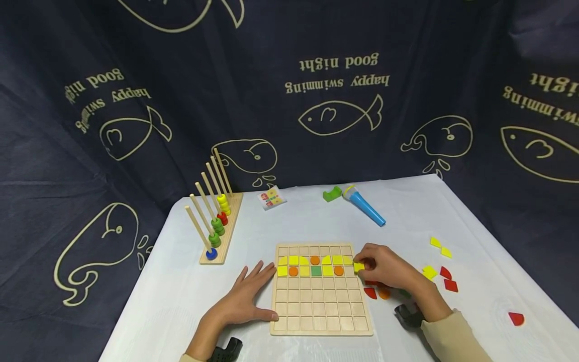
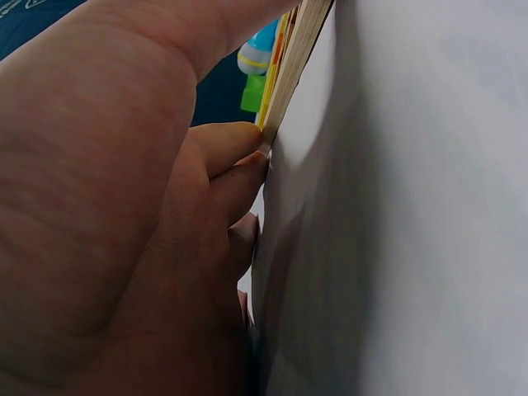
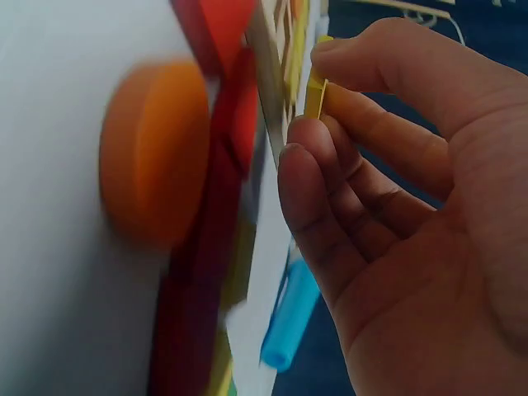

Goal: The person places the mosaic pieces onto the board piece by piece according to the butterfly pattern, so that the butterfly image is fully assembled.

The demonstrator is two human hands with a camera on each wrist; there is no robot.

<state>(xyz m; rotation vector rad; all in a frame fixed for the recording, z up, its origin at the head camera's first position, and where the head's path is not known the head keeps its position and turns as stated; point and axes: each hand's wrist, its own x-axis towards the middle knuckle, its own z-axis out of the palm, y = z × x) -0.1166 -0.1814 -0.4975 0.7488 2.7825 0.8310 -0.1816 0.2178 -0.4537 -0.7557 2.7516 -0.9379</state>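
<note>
- Head view, far left: I see a wooden peg rack [image 1: 229, 226] on the white table [image 1: 253, 234], beads of blue, green, red and yellow on its pegs.
- Left hand [image 1: 244, 300]: fingers straight and spread; I get fingertips and thumb against the board's left edge, contact visible in left wrist too.
- Printed card [image 1: 272, 197] farther back, right of the rack.
- Wooden board [image 1: 321, 296], gridded, between both hands; second and third rows from the far edge carry yellow shapes, orange discs [image 1: 315, 260] and one green square [image 1: 316, 271].
- Green block [image 1: 332, 194] behind the board, just beside the blue toy microphone [image 1: 367, 207].
- Yellow piece [image 1: 359, 267]: at the board's right edge, off the table; I have it pinched in thumb and fingertips, right wrist agrees.
- Right hand [image 1: 388, 267]: gripping that piece, loose red pieces and an orange disc near it.
- Farther right: loose yellow pieces [image 1: 429, 272], red square [image 1: 451, 285], lone red quarter-round [image 1: 516, 319] well apart.
</note>
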